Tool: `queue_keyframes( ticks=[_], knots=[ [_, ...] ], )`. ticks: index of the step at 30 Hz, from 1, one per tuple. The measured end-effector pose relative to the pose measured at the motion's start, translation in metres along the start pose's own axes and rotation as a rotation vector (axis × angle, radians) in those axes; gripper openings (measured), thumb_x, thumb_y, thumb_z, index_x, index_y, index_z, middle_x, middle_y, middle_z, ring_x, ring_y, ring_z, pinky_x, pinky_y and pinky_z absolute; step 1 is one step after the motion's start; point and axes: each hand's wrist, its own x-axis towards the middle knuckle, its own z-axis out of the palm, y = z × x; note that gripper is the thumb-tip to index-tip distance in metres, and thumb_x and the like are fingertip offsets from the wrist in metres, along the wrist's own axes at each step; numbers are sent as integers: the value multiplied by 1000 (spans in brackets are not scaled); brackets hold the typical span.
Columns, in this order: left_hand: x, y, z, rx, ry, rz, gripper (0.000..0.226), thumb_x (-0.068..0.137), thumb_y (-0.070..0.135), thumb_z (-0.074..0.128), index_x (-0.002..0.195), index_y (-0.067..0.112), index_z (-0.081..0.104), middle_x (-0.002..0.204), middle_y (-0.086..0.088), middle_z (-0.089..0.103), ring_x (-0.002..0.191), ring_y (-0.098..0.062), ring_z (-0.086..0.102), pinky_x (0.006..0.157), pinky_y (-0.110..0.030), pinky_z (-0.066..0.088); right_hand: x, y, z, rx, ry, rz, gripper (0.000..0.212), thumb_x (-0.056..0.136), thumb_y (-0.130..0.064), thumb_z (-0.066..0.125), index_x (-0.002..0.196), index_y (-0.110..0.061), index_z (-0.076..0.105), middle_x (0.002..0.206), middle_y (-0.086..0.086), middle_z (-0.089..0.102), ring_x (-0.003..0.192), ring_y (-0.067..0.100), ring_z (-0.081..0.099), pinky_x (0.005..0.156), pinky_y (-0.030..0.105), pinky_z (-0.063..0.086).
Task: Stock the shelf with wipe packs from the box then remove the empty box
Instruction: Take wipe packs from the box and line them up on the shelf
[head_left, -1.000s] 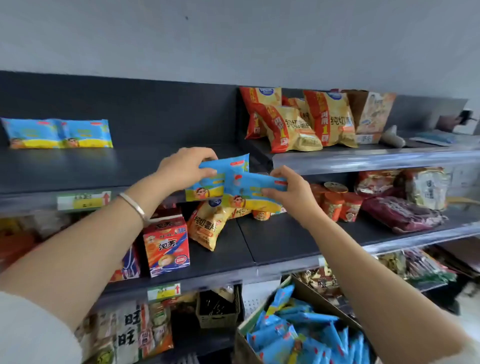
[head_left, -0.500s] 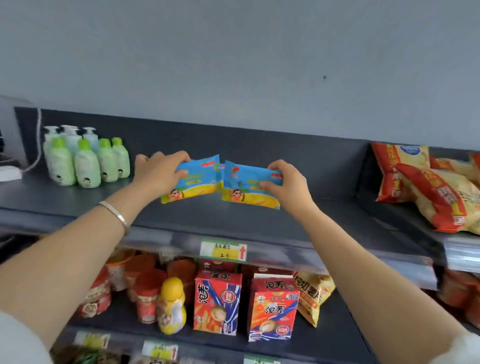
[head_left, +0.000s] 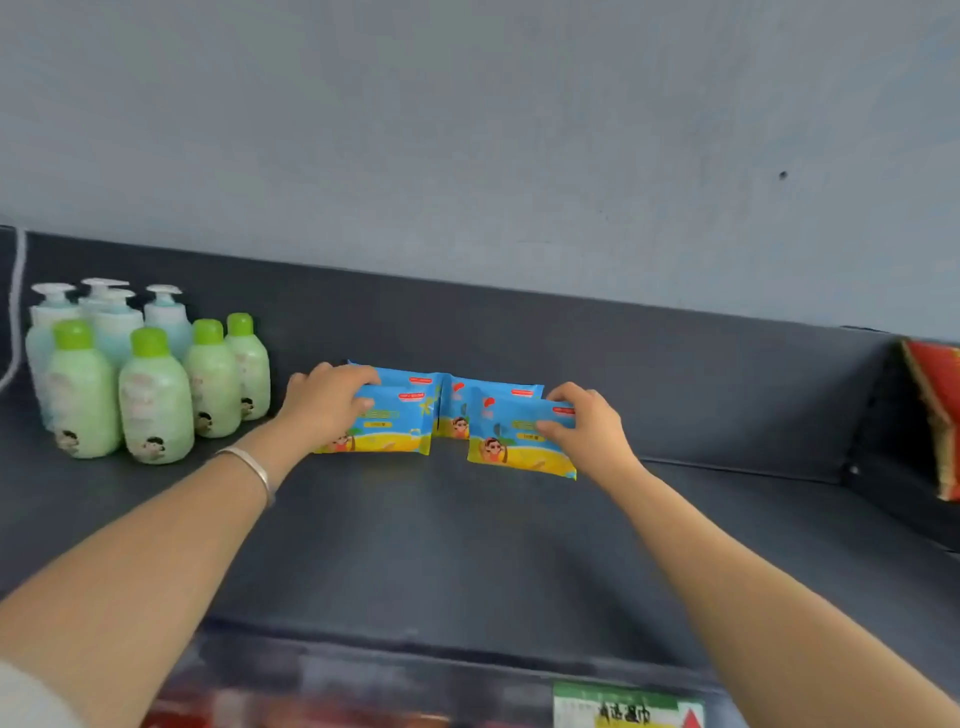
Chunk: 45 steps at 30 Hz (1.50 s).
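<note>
wipe packs (head_left: 387, 423) now set down on shelf (head_left: 467, 545)

The left hand (head_left: 327, 402) covers the left pack's (head_left: 395, 426) near end; the right hand (head_left: 587, 431) hides the right pack's (head_left: 514, 441) end. The rear packs (head_left: 415, 375) show only in part. Pack print is unreadable. The picture's edges cut off a red bag (head_left: 940, 415) and a price tag (head_left: 623, 709). The lower goods (head_left: 291, 712), perhaps red cartons, blur.
</note>
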Motion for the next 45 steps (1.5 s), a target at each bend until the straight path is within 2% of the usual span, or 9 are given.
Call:
queue_keyframes(
  ticks=[6, 12, 16, 19, 22, 27, 32, 36, 45],
  knots=[
    [35, -3, 19, 12, -10, 68, 32, 98, 24, 43, 130, 29, 44, 127, 1, 50, 118, -21, 40, 95, -40, 30, 27, 3, 28, 30, -52, 18, 29, 91, -20, 63, 117, -14, 54, 108, 2, 46, 94, 15, 50, 57, 10, 39],
    [39, -5, 35, 186, 25, 264, 64, 86, 41, 60, 140, 34, 27, 134, 4, 34, 126, -19, 30, 103, -40, 23, 43, 5, 35, 24, -70, 4, 27, 91, -21, 62, 116, -16, 54, 105, 0, 47, 94, 13, 51, 57, 8, 39],
    [45, -8, 35, 343, 129, 353, 64, 85, 45, 60, 140, 33, 29, 133, 5, 36, 125, -19, 32, 102, -38, 24, 53, 3, 43, 35, -91, 4, 26, 92, -23, 61, 117, -18, 54, 108, 2, 48, 99, 18, 56, 65, 17, 48],
    [46, -4, 38, 369, 138, 358, 65, 87, 41, 59, 142, 28, 27, 135, 1, 37, 125, -21, 35, 102, -37, 28, 54, -1, 54, -161, -21, 41, 35, 93, -31, 58, 125, -23, 49, 115, 1, 46, 100, 18, 53, 68, 29, 50],
    [44, -2, 41, 361, 132, 337, 66, 88, 38, 59, 143, 25, 25, 137, -1, 34, 127, -21, 35, 104, -36, 29, 49, -6, 62, -390, 134, 36, 43, 89, -36, 62, 126, -25, 43, 123, 2, 42, 108, 23, 47, 63, 31, 45],
    [35, 4, 36, 324, 132, 289, 72, 86, 37, 62, 145, 27, 22, 140, 0, 32, 129, -21, 32, 105, -38, 26, 47, -12, 63, -393, 129, 92, 54, 84, -38, 68, 125, -19, 38, 125, 6, 34, 106, 27, 47, 62, 34, 47],
    [20, 30, 23, 198, 175, 306, 62, 87, 33, 61, 141, 30, 31, 137, 3, 37, 128, -20, 32, 105, -38, 24, 35, -14, 46, -376, 103, 97, 49, 87, -37, 65, 124, -18, 39, 123, 7, 35, 98, 26, 48, 62, 34, 42],
    [8, 65, 18, 94, 125, 401, 44, 91, 34, 54, 134, 31, 42, 133, 7, 43, 127, -17, 35, 104, -37, 25, 15, -11, 19, -399, 43, 67, 38, 90, -34, 58, 121, -17, 45, 120, 7, 41, 98, 28, 50, 63, 33, 40],
    [-34, 179, 19, -31, 60, 624, 20, 92, 35, 49, 109, 28, 57, 111, 7, 58, 109, -17, 50, 88, -35, 36, -57, 28, -66, -636, 31, -1, 29, 94, -39, 51, 116, -20, 52, 112, 2, 52, 104, 26, 50, 65, 32, 38]
  ],
)
